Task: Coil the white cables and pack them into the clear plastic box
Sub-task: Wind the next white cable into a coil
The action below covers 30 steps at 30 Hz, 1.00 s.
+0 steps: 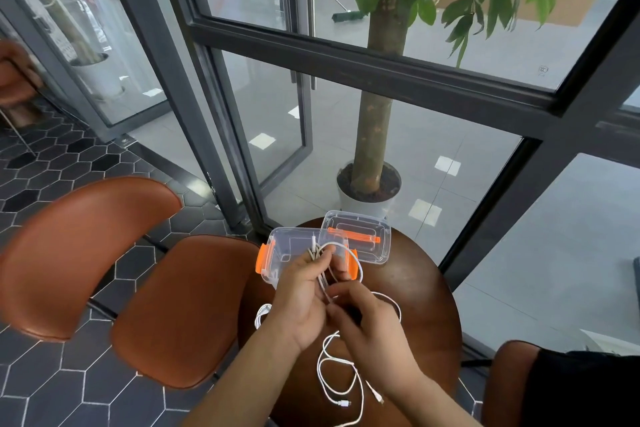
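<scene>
My left hand (300,298) grips a partly looped white cable (356,262) above the near edge of the clear plastic box (294,246) with orange latches. My right hand (363,322) pinches a strand of the same cable just below the left hand's fingers. More white cable (332,367) lies in loose loops on the round dark wooden table (426,288), with plugs near the front. Another white cable (260,315) peeks out at the table's left edge. The box stands open, and no cable lies inside it.
The box's clear lid (360,239) with an orange handle lies behind the box. Two brown leather chairs (86,253) stand to the left, a third at the lower right (509,385). A potted tree (372,184) and glass walls are beyond the table.
</scene>
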Tool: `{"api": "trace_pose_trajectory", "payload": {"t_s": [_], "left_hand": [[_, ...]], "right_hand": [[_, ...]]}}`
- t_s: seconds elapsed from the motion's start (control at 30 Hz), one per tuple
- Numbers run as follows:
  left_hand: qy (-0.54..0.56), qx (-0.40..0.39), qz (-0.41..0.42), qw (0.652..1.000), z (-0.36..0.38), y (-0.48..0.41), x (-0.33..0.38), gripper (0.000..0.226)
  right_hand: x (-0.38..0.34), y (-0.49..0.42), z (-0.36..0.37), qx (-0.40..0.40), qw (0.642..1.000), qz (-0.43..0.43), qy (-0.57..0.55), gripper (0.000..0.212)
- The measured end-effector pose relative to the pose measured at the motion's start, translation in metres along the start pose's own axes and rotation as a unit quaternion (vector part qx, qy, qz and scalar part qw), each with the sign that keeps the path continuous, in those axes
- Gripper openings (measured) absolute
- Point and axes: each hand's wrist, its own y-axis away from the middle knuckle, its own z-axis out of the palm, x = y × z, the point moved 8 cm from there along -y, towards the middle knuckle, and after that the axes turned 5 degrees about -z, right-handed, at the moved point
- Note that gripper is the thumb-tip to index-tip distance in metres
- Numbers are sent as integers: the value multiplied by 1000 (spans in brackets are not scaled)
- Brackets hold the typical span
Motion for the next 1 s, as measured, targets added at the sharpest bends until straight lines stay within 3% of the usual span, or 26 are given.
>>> {"api": "trace_pose_trajectory", "payload": {"t_s": [0.1, 0.2, 0.33, 0.4, 0.57, 0.7, 0.83, 0.9, 1.0], "left_hand": [[-27, 9, 9, 1000, 0, -2, 3, 31], [-28, 8, -9, 1000, -7, -4, -1, 31], [-37, -11, -21, 999, -11, -5, -9, 31], [-24, -30, -36, 999, -9, -4, -12, 31], [19, -111, -78, 991, 0, 0, -21, 32], [57, -169, -97, 979, -2, -4, -15, 39], [118, -148, -64, 980, -4, -9, 1, 39], [127, -154, -64, 978, -3, -11, 3, 40], [124, -180, -88, 972, -6, -9, -2, 41]], "right_hand": [[2, 1, -11, 38, 999, 15, -7, 6], [12, 0, -31, 117, 991, 58, -1, 15], [13, -12, -23, 57, 995, 32, 79, 10], [24, -15, -21, 55, 994, 77, 52, 4], [45, -17, -12, 54, 980, 183, -65, 14], [43, -6, -1, 72, 974, 157, -148, 17], [38, 5, 4, 9, 998, 33, -47, 28], [35, 5, 2, -27, 999, 0, -28, 23], [48, -4, -9, -69, 992, 55, -93, 15]]}}
